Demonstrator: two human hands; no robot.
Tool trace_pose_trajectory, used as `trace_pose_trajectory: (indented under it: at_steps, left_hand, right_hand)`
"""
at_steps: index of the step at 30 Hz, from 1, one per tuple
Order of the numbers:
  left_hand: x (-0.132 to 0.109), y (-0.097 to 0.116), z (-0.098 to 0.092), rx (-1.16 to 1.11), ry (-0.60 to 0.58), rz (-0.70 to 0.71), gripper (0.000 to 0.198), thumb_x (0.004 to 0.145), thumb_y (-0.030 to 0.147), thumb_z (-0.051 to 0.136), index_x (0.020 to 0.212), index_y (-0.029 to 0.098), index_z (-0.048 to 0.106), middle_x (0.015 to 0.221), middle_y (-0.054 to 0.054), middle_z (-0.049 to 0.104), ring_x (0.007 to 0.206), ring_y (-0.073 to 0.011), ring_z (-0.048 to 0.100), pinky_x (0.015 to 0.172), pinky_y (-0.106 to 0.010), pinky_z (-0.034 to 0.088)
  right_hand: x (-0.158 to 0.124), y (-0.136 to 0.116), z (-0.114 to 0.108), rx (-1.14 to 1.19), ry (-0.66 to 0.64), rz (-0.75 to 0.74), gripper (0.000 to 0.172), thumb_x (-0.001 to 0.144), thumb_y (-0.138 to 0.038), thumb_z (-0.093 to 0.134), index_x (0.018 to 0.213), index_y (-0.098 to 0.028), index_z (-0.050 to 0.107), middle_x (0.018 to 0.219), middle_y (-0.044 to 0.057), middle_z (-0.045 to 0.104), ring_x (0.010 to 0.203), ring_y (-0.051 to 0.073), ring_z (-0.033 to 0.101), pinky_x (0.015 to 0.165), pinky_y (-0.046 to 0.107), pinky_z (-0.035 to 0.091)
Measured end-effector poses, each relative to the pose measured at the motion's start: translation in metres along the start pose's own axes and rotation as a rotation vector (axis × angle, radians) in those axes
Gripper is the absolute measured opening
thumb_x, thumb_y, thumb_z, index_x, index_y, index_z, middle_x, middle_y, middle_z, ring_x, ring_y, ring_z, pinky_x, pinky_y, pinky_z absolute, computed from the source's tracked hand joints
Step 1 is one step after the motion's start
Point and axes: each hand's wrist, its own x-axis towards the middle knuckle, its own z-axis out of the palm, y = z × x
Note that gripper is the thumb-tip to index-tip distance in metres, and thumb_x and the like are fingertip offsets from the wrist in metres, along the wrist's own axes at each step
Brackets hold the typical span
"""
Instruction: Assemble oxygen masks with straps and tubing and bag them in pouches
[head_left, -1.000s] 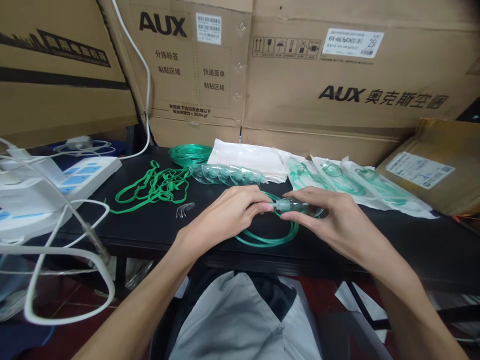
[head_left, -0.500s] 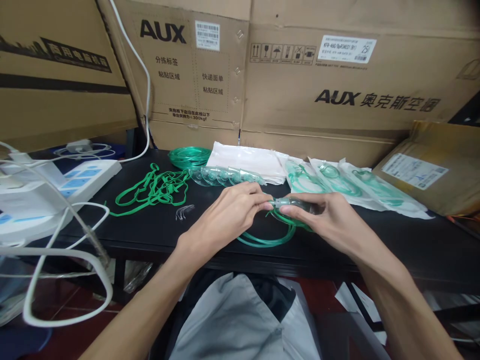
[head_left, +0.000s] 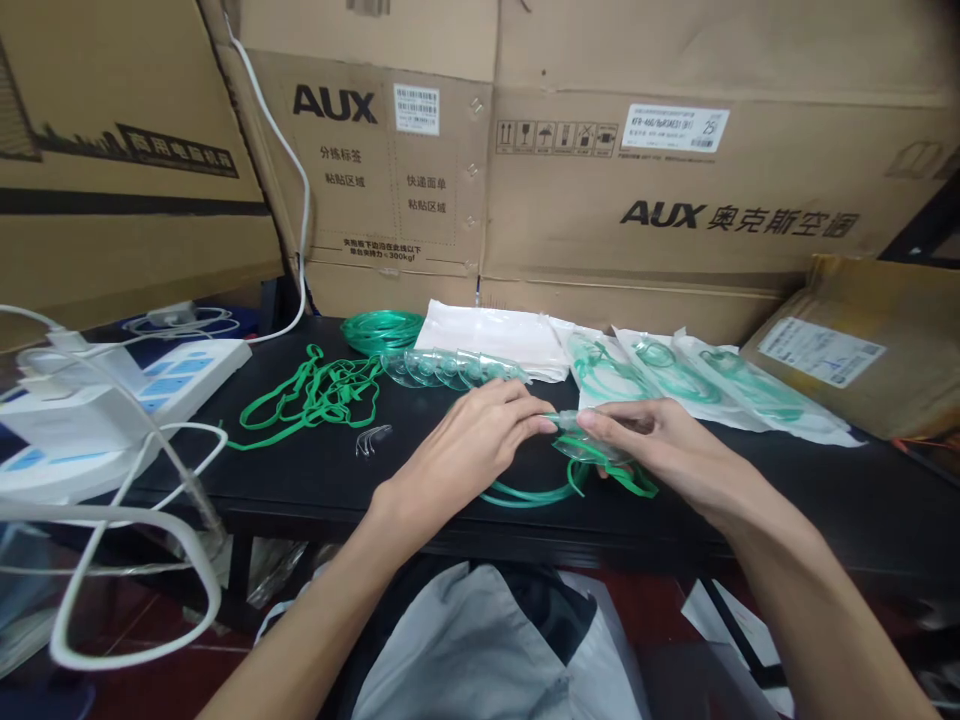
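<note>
Above the front part of the black table, my left hand point(head_left: 480, 435) is closed, its thumb and fingers pinching the end of a green tube point(head_left: 529, 498) beside a clear connector. My right hand point(head_left: 664, 445) grips a clear oxygen mask point(head_left: 585, 447) around its connector end, so tube and mask meet between both hands. How deep the tube sits in the connector is hidden by my fingers. From the mask a green elastic strap point(head_left: 636, 484) hangs under my right hand. The tube's loops rest on the table below.
Behind lie a row of clear masks point(head_left: 442, 370), white packets point(head_left: 495, 335), a coil of green tubing point(head_left: 381, 330) and bagged masks point(head_left: 656, 370). Left are tangled green straps point(head_left: 319, 392), small metal strips point(head_left: 373, 438) and a power strip point(head_left: 187, 375) with white cables. Cardboard boxes point(head_left: 555, 230) wall the back.
The mask has turned in my right hand, so its clear body and green strap now show below the fingers. My hands stay together at the connector. The view has tilted up slightly.
</note>
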Motion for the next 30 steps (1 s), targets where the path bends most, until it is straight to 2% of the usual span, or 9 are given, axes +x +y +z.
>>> trace_pose_trajectory:
  at_steps: [6,11,17,21,26,30]
  left_hand:
    - [-0.003,-0.002,-0.007,-0.046,0.019,-0.061,0.021,0.106,0.033,0.052,0.113,0.023,0.069,0.112,-0.001,0.071,0.111,-0.0183,0.064,0.099,-0.032,0.046]
    - [-0.005,-0.001,-0.004,0.034,0.018,-0.032,0.022,0.107,0.031,0.048,0.114,0.02,0.066,0.112,-0.002,0.068,0.106,-0.018,0.064,0.095,-0.033,0.048]
    - [-0.005,0.002,0.001,0.131,0.009,0.059,0.027,0.109,0.031,0.041,0.117,0.017,0.062,0.11,-0.004,0.065,0.101,-0.0179,0.064,0.089,-0.032,0.049]
    - [-0.005,0.002,0.0,0.175,0.012,0.079,0.029,0.11,0.032,0.04,0.119,0.017,0.062,0.109,-0.004,0.064,0.098,-0.0176,0.064,0.086,-0.032,0.049]
    - [-0.005,0.005,-0.001,0.221,0.012,0.066,0.029,0.11,0.033,0.04,0.119,0.018,0.063,0.107,-0.005,0.063,0.099,-0.019,0.062,0.087,-0.033,0.048]
    - [-0.005,0.006,-0.002,0.166,0.057,0.099,0.026,0.109,0.03,0.043,0.115,0.016,0.064,0.104,-0.005,0.063,0.096,-0.0184,0.06,0.086,-0.033,0.048]
  right_hand:
    - [-0.003,-0.002,-0.003,0.02,-0.009,-0.005,0.051,0.085,-0.069,0.066,0.081,-0.019,0.073,0.066,-0.002,0.055,0.059,0.013,0.041,0.054,0.028,0.026]
    - [-0.004,-0.004,-0.002,0.028,-0.064,-0.012,0.043,0.086,-0.061,0.069,0.075,-0.019,0.066,0.062,-0.004,0.04,0.059,0.012,0.032,0.052,0.027,0.022]
    - [-0.009,-0.007,-0.006,-0.038,-0.037,-0.033,0.043,0.093,-0.055,0.063,0.07,-0.02,0.059,0.062,-0.003,0.042,0.059,0.013,0.035,0.053,0.029,0.023]
    - [-0.01,-0.008,-0.004,-0.063,-0.026,-0.029,0.046,0.092,-0.057,0.063,0.068,-0.02,0.054,0.062,-0.005,0.037,0.059,0.012,0.031,0.053,0.029,0.022]
    - [-0.011,-0.012,-0.004,-0.129,0.008,-0.038,0.047,0.09,-0.06,0.066,0.069,-0.018,0.059,0.061,-0.006,0.035,0.058,0.011,0.029,0.053,0.028,0.021]
    - [-0.012,-0.013,-0.007,-0.12,-0.033,-0.03,0.044,0.09,-0.06,0.065,0.078,-0.018,0.067,0.063,-0.005,0.04,0.06,0.011,0.033,0.054,0.027,0.023]
